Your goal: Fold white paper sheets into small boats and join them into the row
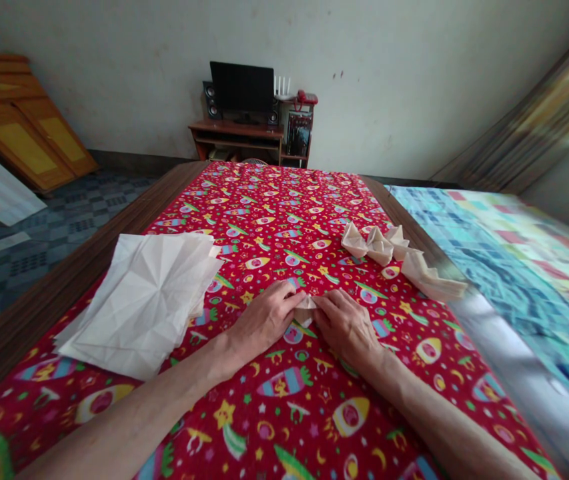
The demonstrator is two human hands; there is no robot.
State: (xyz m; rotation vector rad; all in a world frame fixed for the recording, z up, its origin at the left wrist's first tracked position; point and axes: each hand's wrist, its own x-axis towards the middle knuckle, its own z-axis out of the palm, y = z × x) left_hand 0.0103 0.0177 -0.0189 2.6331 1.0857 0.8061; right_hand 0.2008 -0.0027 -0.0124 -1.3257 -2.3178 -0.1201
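A small folded piece of off-white paper [306, 313] lies at the middle of the red patterned cloth, between my two hands. My left hand [270, 311] pinches its left side, fingers bent over the top. From the right, my right hand [347, 323] closes thumb and fingers on the other side. Parts of the paper are hidden under my fingertips. To the left rests a loose stack of creased paper sheets [147, 300], fold lines fanning out from the top sheet's centre. Several folded paper pieces [379, 244] stand at the right, and a nested row of folded paper [431, 277] sits by the edge.
The red cloth [284, 220] covers a dark wooden table [129, 233]. A bed with a blue patterned sheet [509, 280] adjoins on the right. Beyond the far edge is a desk [237, 131] with a monitor [242, 88] and a red telephone [307, 97]. A wooden cabinet [24, 127] stands far left.
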